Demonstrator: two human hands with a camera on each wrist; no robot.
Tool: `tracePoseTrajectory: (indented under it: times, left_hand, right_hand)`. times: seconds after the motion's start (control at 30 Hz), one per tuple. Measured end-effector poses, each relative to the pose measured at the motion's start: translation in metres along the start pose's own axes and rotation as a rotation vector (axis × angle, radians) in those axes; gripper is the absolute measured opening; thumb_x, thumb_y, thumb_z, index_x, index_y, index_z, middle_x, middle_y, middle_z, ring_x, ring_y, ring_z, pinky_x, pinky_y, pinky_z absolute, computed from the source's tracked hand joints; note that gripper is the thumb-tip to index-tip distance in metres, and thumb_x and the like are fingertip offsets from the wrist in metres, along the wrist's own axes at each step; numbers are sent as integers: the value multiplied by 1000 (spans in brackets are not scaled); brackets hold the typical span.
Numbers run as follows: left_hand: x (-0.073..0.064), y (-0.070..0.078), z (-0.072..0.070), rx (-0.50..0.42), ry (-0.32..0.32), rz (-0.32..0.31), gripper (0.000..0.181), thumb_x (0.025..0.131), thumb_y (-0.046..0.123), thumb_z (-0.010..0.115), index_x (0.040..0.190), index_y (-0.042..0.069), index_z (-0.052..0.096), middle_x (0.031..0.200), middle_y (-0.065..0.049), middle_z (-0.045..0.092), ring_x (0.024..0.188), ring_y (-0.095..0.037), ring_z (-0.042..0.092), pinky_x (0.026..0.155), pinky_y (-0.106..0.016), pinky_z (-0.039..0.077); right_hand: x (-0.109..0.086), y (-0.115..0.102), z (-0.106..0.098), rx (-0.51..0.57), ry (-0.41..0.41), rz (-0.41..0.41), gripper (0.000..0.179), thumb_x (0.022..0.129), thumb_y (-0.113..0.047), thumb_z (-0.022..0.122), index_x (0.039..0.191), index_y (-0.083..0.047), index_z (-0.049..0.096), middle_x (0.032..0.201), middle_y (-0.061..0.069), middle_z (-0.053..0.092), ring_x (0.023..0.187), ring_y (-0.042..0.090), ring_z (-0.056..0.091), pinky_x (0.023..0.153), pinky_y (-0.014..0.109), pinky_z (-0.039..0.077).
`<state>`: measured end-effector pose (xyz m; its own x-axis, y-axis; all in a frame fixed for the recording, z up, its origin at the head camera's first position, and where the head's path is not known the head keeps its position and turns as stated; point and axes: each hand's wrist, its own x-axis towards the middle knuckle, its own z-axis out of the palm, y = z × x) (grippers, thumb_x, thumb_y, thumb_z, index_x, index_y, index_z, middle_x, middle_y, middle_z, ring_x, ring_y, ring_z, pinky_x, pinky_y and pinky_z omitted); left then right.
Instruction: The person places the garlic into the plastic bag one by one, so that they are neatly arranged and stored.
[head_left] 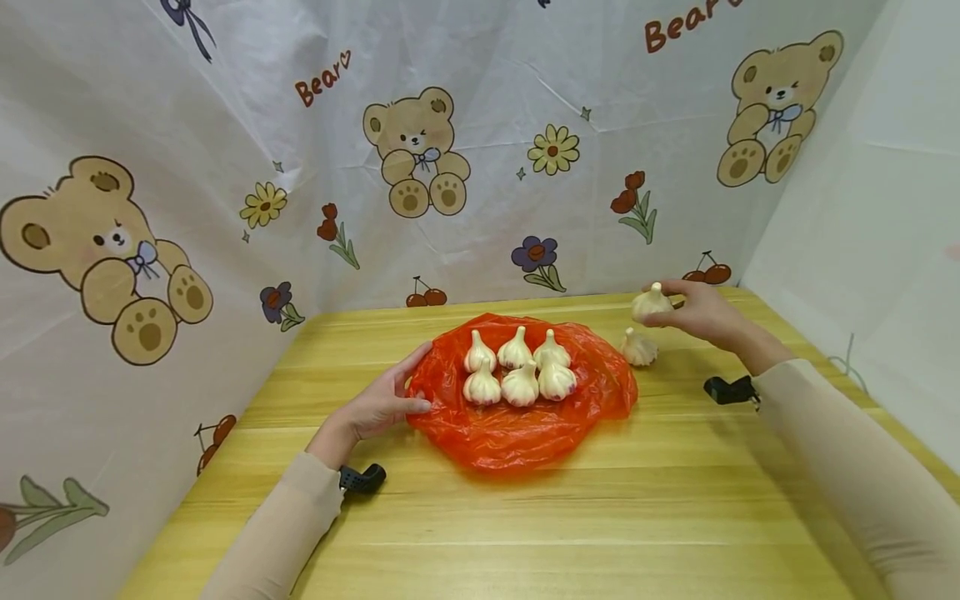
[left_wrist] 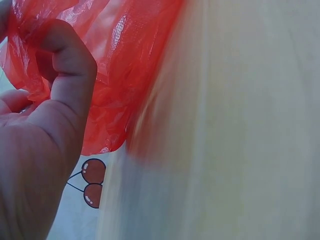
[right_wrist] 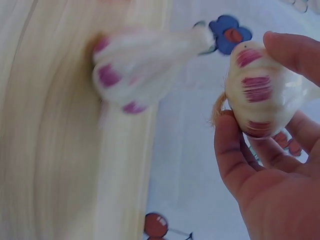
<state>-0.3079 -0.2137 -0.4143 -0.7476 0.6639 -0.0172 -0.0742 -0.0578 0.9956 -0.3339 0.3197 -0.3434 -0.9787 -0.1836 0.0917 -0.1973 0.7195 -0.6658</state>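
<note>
A red plastic bag [head_left: 517,442] lies spread on the wooden table, with several garlic bulbs [head_left: 521,385] standing in two rows on it. My left hand [head_left: 382,402] is at the bag's left edge. In the left wrist view, the thumb bends over the crinkled plastic [left_wrist: 120,65], and fingers grip it from the other side. Off to the right, my right hand [head_left: 701,312] holds a garlic bulb [right_wrist: 260,92] between thumb and fingers, raised over the table. Its purple-streaked base and root tuft face the right wrist camera. Just below it, another garlic bulb [head_left: 638,347] rests on the table.
White sheeting [head_left: 495,250] printed with bears and flowers hangs behind the table and on both sides. Dark wrist devices [head_left: 363,479] sit by each sleeve cuff. The bare wooden tabletop [head_left: 570,533] extends in front of the bag.
</note>
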Motion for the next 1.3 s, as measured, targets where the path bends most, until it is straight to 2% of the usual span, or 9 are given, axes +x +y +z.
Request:
tracePoseTrajectory:
  times: [0.27, 0.47, 0.7, 0.83, 1.03, 1.3]
  left_hand:
    - [0, 0, -1, -10, -6, -1, 107, 91, -9, 69, 167, 32, 5, 174, -3, 3, 126, -21, 56, 92, -36, 61]
    - [1, 2, 0, -2, -7, 1, 108, 91, -4, 72, 167, 32, 5, 175, -3, 3, 127, -22, 56, 93, -39, 61]
    - [0, 2, 1, 3, -4, 0, 107, 91, -4, 72, 167, 32, 6, 174, -2, 5, 133, -24, 53, 95, -41, 60]
    - [0, 2, 0, 0, 2, 0, 107, 92, -5, 71, 167, 33, 7, 174, -2, 4, 130, -23, 55, 93, -40, 61]
    - [0, 1, 0, -4, -2, 2, 107, 92, -6, 71, 167, 33, 6, 174, -3, 4, 124, -21, 57, 92, -39, 61]
    - [0, 1, 0, 2, -6, 2, 108, 91, -3, 73, 167, 32, 6, 174, -4, 5, 126, -21, 57, 92, -40, 61]
  right_hand:
    - [-7, -34, 10, 33, -73, -38, 72, 91, -46, 77, 149, -11, 52, 142, 17, 58, 116, 37, 64, 90, 43, 58]
    - [-9, -54, 17, 20, -113, -88, 68, 91, -44, 78, 147, -14, 54, 139, 15, 61, 118, 37, 65, 92, 45, 59]
    - [-11, -66, 27, 10, -153, -85, 70, 89, -50, 77, 148, -20, 54, 149, 10, 55, 126, 38, 60, 99, 51, 58]
    - [-12, -75, 33, 24, -177, -128, 66, 89, -50, 78, 145, -23, 57, 144, 8, 59, 121, 34, 64, 95, 46, 59]
    - [-14, -86, 42, 83, -222, -173, 58, 89, -45, 80, 140, -26, 59, 132, 4, 65, 113, 26, 67, 89, 35, 60]
    - [-16, -100, 55, 200, -322, -194, 58, 88, -35, 83, 139, -21, 59, 133, 7, 64, 117, 28, 66, 95, 38, 60]
